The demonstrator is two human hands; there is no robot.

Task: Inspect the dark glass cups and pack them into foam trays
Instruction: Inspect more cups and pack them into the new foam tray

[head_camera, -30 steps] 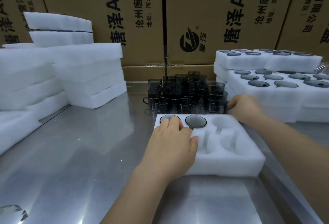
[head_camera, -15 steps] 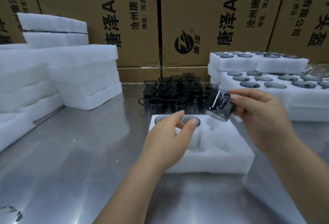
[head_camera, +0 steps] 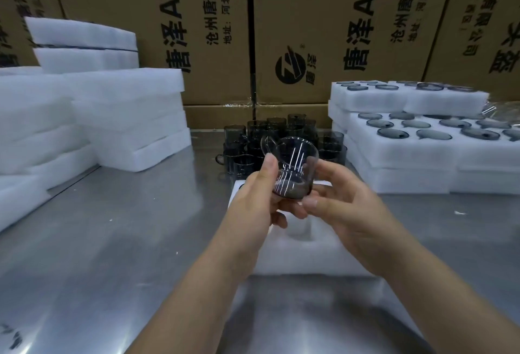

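Steel table, cartons behind, foam tray centre frame, cup tilted above it, grasped by left hand and right hand, loose cups beyond.

Left hand, right hand close together, both curled.

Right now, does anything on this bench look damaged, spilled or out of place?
Nothing serious. The left hand and right hand hold a dark glass cup tilted over the foam tray; no crack shows. A small white scrap lies loose on the table.
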